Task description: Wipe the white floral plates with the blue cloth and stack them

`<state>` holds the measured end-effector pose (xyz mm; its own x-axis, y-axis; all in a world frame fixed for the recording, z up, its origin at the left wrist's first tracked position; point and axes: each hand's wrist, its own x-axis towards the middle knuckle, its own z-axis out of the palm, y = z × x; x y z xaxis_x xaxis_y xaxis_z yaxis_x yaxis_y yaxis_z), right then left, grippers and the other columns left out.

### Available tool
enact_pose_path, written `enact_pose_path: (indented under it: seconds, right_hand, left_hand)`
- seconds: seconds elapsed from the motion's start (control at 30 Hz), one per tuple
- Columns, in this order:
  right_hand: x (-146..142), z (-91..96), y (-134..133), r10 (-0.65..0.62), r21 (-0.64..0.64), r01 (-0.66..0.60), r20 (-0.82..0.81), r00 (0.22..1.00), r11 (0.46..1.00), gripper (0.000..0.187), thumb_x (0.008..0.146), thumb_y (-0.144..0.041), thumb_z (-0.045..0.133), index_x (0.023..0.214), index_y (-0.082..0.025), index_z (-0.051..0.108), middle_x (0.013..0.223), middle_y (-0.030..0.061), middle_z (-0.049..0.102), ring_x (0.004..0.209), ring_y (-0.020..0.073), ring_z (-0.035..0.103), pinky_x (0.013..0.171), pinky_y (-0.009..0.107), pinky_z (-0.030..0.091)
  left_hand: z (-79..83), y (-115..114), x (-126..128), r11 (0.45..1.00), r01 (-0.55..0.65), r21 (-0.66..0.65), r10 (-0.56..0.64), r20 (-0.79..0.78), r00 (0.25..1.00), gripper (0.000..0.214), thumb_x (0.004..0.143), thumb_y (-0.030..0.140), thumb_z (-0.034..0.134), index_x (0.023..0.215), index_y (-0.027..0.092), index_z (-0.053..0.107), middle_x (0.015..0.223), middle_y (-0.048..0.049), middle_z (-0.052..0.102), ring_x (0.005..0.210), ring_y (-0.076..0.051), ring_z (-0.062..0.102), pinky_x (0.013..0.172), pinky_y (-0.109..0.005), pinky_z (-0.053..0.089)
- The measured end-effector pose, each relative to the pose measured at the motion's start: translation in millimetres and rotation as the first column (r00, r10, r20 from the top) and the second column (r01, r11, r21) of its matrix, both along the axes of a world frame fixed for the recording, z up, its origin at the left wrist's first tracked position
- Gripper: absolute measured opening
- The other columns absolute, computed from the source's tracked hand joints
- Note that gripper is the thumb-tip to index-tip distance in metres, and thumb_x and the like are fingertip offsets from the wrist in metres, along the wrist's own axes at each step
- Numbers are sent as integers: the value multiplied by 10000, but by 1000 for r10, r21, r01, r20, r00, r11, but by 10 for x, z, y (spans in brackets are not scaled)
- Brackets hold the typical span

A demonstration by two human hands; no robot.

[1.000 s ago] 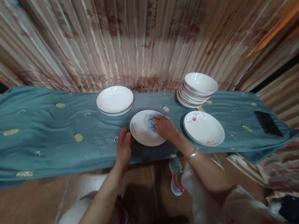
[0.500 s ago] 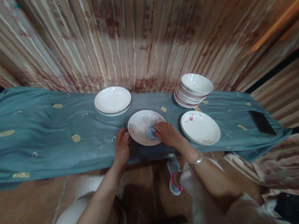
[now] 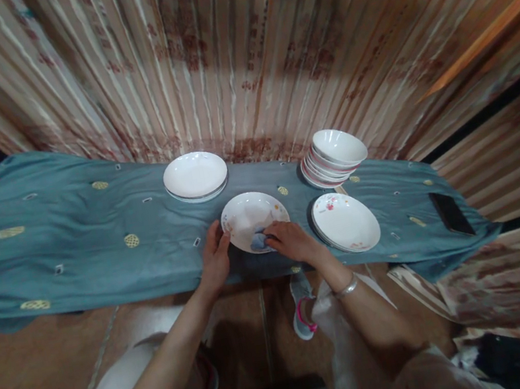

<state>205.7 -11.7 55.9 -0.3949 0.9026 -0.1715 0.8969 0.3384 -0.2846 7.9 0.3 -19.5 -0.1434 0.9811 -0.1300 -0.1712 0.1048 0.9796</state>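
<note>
A white plate (image 3: pixel 248 215) with small flower prints lies on the teal cloth (image 3: pixel 77 240) in front of me. My left hand (image 3: pixel 215 261) grips the plate's left rim with curled fingers. My right hand (image 3: pixel 291 241) presses a small blue-grey rag (image 3: pixel 258 242) onto the plate's near edge, fingers closed on the rag.
A low stack of white plates (image 3: pixel 195 176) sits behind the wiped plate. A tilted pile of bowls (image 3: pixel 334 156) stands at the back right, another plate stack (image 3: pixel 345 221) in front of it. A dark phone (image 3: pixel 451 213) lies far right. Striped curtain behind.
My right hand has dragged the rag from the plate's far right side down to its near edge. The left hand stays on the rim.
</note>
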Motion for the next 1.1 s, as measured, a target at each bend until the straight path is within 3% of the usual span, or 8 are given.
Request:
enact_pose_path:
  seconds: [0.33,0.5,0.63,0.7,0.83,0.97,1.1]
  right_hand:
    - [57,-112,-40,98,-58,-123,-323,941,991,160,954,-210,611,1013,-196,759,1036,52,777,1007,221,691,999,353,417]
    - [155,-68,-47,69,-151,-174,-528,846,973,143,915,-246,632,909,-181,759,878,12,753,835,174,659,820,275,446]
    - [354,-17,-26,-121,-281,-132,-727,676,951,295,870,-448,664,809,-169,739,716,-24,668,666,132,562,646,239,409]
    - [450,8,-20,-234,-328,-68,-790,566,942,342,815,-509,708,811,-169,746,721,-24,666,663,125,549,638,237,405]
    - [559,42,-9,-411,-412,75,-843,348,908,365,700,-526,801,842,-190,778,764,-12,709,702,137,580,686,254,441]
    - [581,39,22,-453,-423,188,-876,167,887,370,633,-524,842,837,-219,793,767,-21,730,730,149,607,712,264,463]
    - [588,27,45,-447,-415,237,-888,103,879,364,605,-523,855,799,-221,788,715,-38,713,679,133,590,654,245,445]
  left_hand:
    - [-16,-18,34,980,42,196,28,-344,939,553,886,497,592,1352,200,568,1460,-137,553,1393,-293,469,1212,-477,286]
    - [-55,-12,70,932,144,333,45,-499,865,548,934,511,517,1376,188,553,1504,-168,505,1427,-300,428,1212,-508,274]
    - [46,-109,134,827,362,430,59,-707,705,405,982,412,458,1294,215,624,1490,-138,541,1454,-287,395,1226,-573,189]
    - [116,-186,179,768,487,415,38,-790,612,358,998,342,427,1220,206,673,1398,-138,624,1416,-290,449,1227,-622,112]
    - [193,-299,270,687,629,364,14,-872,489,294,975,316,495,1127,202,719,1258,-129,712,1331,-305,539,1225,-655,38]
    - [170,-326,340,638,724,263,-38,-928,371,249,953,287,546,1105,207,726,1193,-120,744,1240,-306,611,1210,-682,35]
    - [144,-319,371,625,751,213,-69,-943,325,293,975,199,467,1093,231,733,1142,-88,767,1163,-265,659,1204,-680,81]
